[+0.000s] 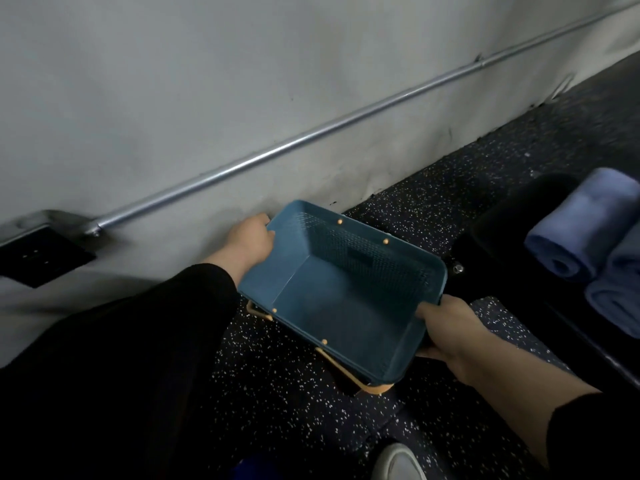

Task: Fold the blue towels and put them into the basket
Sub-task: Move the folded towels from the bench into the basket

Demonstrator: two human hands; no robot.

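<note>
Both hands on the basket (341, 292); left hand (250, 241) grips the far-left rim, fingers curled over the corner; right hand (450, 329) grips the near-right rim, thumb hooked inside, fingers under and out of sight; basket empty, tilted, apparently held above the speckled floor (450, 188), though contact underneath is hard to tell; tan handles (349, 374) hang below the near side. Blue towels (581, 226) sit rolled at the right edge, on a dark shelf or bench (498, 216), well apart from the basket; none inside yet.

Step in hand looks like carrying or placing the basket; do it well by keeping the diagonal grip even, levelling it before setting down, letting the handles drop clear so they don't get trapped underneath.

Edges: wall (242, 81) with metal pipe (311, 136) just beside the left hand, little room that side; dark bench close on the right; open floor toward the near side, past the white shoe (398, 462).
</note>
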